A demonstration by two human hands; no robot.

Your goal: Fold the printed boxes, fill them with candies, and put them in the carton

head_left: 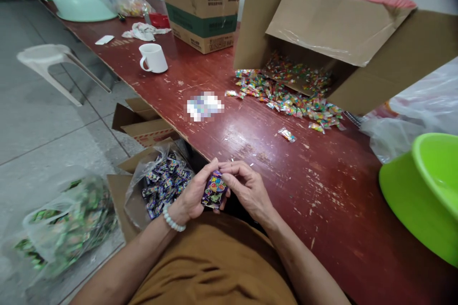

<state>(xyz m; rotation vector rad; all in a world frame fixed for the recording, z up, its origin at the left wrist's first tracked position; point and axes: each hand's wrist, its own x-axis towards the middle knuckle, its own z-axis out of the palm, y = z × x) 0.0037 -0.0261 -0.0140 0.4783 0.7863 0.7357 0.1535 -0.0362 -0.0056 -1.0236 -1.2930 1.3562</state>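
A small purple candy box (213, 190) with a colourful printed front is held upright before my body, just past the table's front edge. My left hand (195, 195) wraps around it from the side, a beaded bracelet on the wrist. At the box's top end, my right hand (248, 188) pinches with thumb and fingertips. Whether anything else is between those fingers is hidden. Below my left hand, a plastic-lined carton (123, 195) holds many similar purple boxes (164, 183). Small clear packets of coloured candy (286, 100) spill from a tipped carton (322, 26) onto the red table (246, 133).
A green basin (404, 181) stands at the right edge. Farther back are a white mug (153, 58), a closed carton (203, 14) and a pale basin (78, 4). On the floor sit a bag of green packets (77, 224) and a white stool (50, 53).
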